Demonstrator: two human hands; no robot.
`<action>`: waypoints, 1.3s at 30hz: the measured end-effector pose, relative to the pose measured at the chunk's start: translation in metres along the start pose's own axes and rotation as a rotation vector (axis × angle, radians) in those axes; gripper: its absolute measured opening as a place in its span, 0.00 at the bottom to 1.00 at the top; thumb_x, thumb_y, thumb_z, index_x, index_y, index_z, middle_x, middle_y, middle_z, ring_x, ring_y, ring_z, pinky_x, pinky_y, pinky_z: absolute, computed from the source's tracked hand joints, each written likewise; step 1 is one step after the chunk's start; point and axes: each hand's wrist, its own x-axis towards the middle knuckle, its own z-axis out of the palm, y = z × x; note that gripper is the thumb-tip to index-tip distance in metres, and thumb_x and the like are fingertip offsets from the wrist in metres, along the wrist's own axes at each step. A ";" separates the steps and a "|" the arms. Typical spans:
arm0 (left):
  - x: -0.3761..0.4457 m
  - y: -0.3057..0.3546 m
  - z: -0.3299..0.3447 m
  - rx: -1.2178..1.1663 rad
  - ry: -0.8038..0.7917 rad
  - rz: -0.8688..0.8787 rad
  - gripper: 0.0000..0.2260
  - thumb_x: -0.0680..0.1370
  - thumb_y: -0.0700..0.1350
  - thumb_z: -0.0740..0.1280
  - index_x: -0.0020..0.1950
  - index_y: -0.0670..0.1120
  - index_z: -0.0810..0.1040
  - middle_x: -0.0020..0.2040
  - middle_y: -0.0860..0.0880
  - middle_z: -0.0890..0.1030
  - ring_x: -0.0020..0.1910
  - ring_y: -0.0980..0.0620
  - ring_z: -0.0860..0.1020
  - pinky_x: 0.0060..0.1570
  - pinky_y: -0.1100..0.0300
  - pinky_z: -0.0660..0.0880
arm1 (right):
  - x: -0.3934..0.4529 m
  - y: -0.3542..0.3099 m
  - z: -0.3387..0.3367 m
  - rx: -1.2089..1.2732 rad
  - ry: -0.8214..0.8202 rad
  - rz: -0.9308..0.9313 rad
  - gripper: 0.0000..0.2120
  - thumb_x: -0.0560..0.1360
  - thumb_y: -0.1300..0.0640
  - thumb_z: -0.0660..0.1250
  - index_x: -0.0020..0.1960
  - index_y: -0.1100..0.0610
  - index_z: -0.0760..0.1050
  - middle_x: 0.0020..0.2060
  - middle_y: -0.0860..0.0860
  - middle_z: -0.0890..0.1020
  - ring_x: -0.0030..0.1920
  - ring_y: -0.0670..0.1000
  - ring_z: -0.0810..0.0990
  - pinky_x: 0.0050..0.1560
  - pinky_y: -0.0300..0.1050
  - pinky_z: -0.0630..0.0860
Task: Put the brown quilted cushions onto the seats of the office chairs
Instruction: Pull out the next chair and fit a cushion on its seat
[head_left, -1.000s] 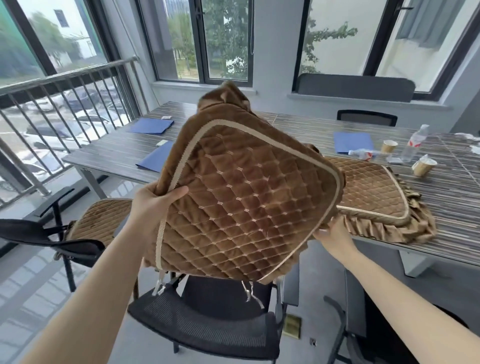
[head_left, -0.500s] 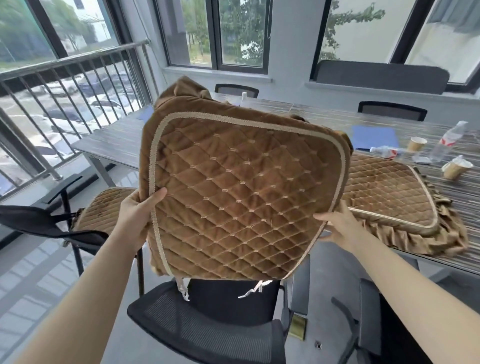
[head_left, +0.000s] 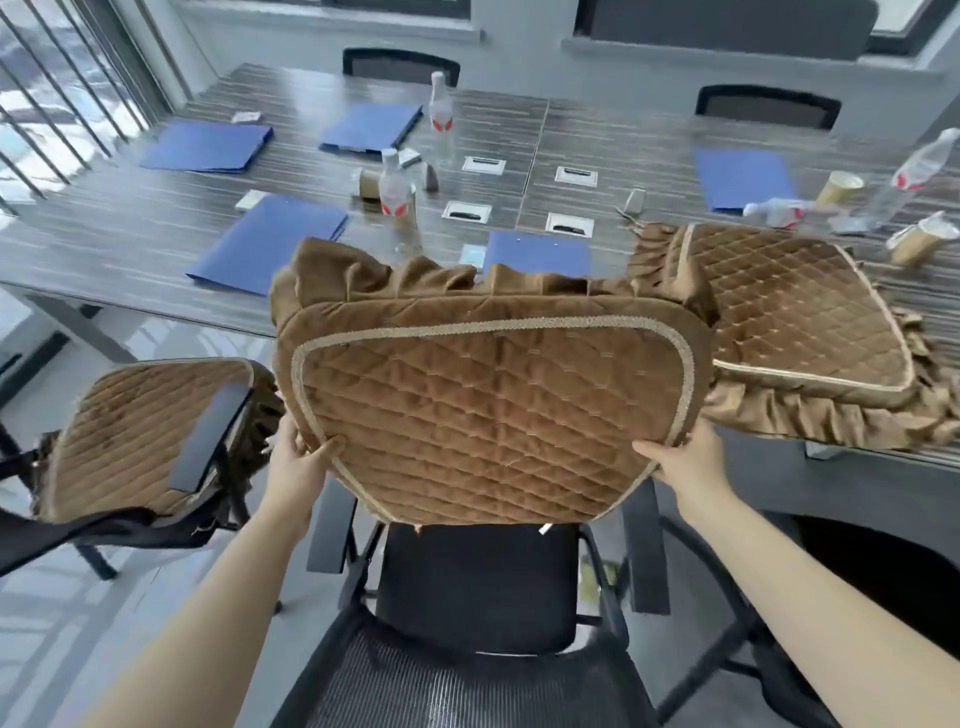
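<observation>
- Meeting room, long striped counter ahead.
- Left hand and right hand each grip a near corner of the quilted cushion, held tilted above black chair seat.
- Second cushion on counter, right.
- Third cushion on left chair.
- Blue folders, bottles beyond.

Long striped grey conference table, grey wall under windows, metal railing left, pale glossy floor

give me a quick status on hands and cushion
Left hand and right hand grip the held cushion by its near corners. Held above the black chair seat, not down. Nothing on the seat.
</observation>
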 end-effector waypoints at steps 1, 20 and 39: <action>0.009 -0.011 0.002 0.027 0.004 -0.033 0.19 0.78 0.35 0.67 0.66 0.49 0.70 0.61 0.49 0.78 0.59 0.48 0.76 0.52 0.57 0.72 | 0.000 0.010 0.006 -0.012 0.031 0.018 0.21 0.67 0.71 0.73 0.52 0.49 0.76 0.50 0.49 0.83 0.54 0.56 0.81 0.59 0.60 0.77; 0.061 -0.246 0.036 0.453 0.076 -0.404 0.12 0.80 0.43 0.64 0.64 0.47 0.70 0.56 0.47 0.78 0.58 0.41 0.77 0.58 0.46 0.73 | 0.042 0.196 0.077 -0.880 0.109 0.044 0.19 0.81 0.59 0.57 0.70 0.62 0.63 0.58 0.60 0.74 0.58 0.63 0.75 0.54 0.55 0.73; 0.166 -0.339 0.055 0.927 -0.033 -0.371 0.34 0.79 0.45 0.64 0.80 0.49 0.49 0.79 0.41 0.53 0.70 0.36 0.66 0.56 0.47 0.72 | 0.204 0.278 0.154 -0.984 -0.142 0.036 0.23 0.79 0.63 0.58 0.74 0.58 0.64 0.66 0.62 0.71 0.67 0.62 0.69 0.67 0.53 0.65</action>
